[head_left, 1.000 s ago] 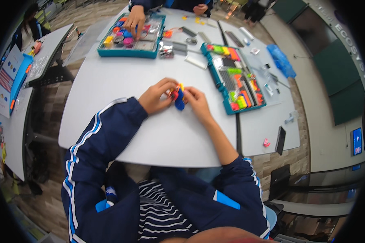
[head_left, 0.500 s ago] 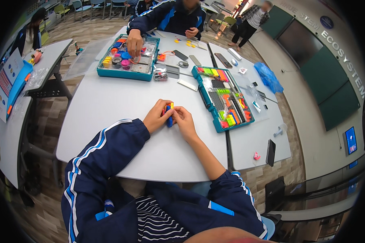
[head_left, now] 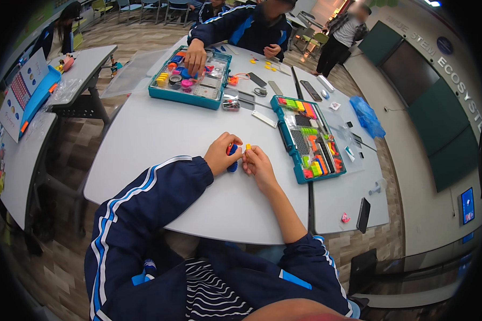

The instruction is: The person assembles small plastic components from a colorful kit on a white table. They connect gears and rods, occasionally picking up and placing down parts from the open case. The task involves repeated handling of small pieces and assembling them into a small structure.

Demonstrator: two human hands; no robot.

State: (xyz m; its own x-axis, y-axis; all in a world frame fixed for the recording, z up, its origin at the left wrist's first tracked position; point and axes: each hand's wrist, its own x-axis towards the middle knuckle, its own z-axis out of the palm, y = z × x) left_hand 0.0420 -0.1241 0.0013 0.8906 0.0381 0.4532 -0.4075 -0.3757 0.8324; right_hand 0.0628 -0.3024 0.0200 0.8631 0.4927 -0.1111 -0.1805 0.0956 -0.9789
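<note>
Above the white table, my left hand (head_left: 218, 156) is closed around a small cluster of blue and red building pieces (head_left: 233, 166). Ridged blue parts stick out on both sides of the fingertips, and a bit of red shows between them. Just to the right, my right hand (head_left: 259, 168) pinches a small yellow piece (head_left: 248, 146) between thumb and fingers. The two hands' fingertips nearly meet, and the yellow piece sits apart from the blue and red cluster. My fingers hide most of both parts.
An open teal case (head_left: 287, 140) of colourful blocks lies to my right. Another teal case (head_left: 185, 98) stands at the far left, where another person's hand (head_left: 195, 56) reaches in. Beyond lie a phone (head_left: 257, 79) and a white strip (head_left: 264, 119). A blue plastic bag (head_left: 367, 116) rests far right.
The yellow piece has come away from the blue and red cluster and is now in my right hand. My hands have drawn slightly apart. The whole view has shifted.
</note>
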